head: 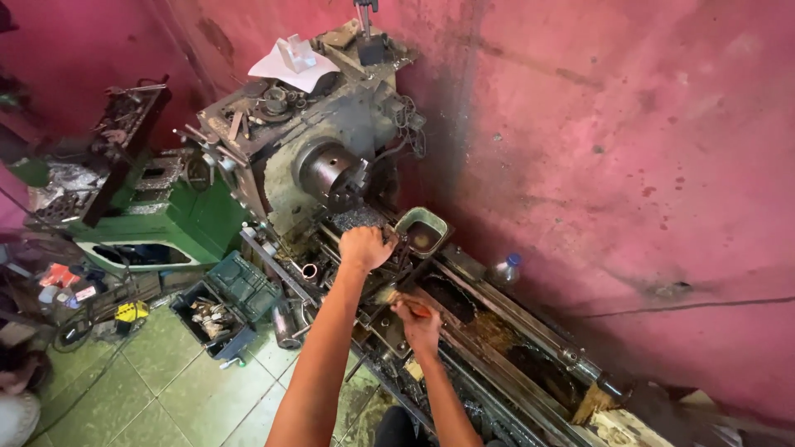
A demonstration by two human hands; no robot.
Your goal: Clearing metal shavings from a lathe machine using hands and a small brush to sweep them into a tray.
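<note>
Down on the carriage of a grimy old lathe (pixel 331 165), both hands are seen at work. The left hand (pixel 365 247) is curled into a loose fist, fingers (pixel 383 245) folded down onto a dark part of the machine just in front of the chuck (pixel 334 174); what exactly is gripped under there can't be made out, since the knuckles cover it. The right hand (pixel 421 321) is closed around a small brush (pixel 401 300) with a reddish handle, the pale bristles pointed up and left toward the left wrist, right above the oily slide. The fingers are wrapped tight on the handle, so most of it is hidden.

Just beyond the left hand, a small rectangular metal tray (pixel 422 232) with murky liquid is set on the lathe, close to the pink wall (pixel 621 149). A clear plastic bottle (pixel 506 269) with a blue cap is tucked against the wall further right. The lathe bed (pixel 513 348) is coated in dark oil and chips, running off toward the bottom right, where it gets cut off by the frame edge.

On the tiled floor (pixel 182 381), a green crate (pixel 243 284) and a dark bin (pixel 211 319) of metal bits are parked beside the machine. Left side clutter is too jumbled to tell apart.
</note>
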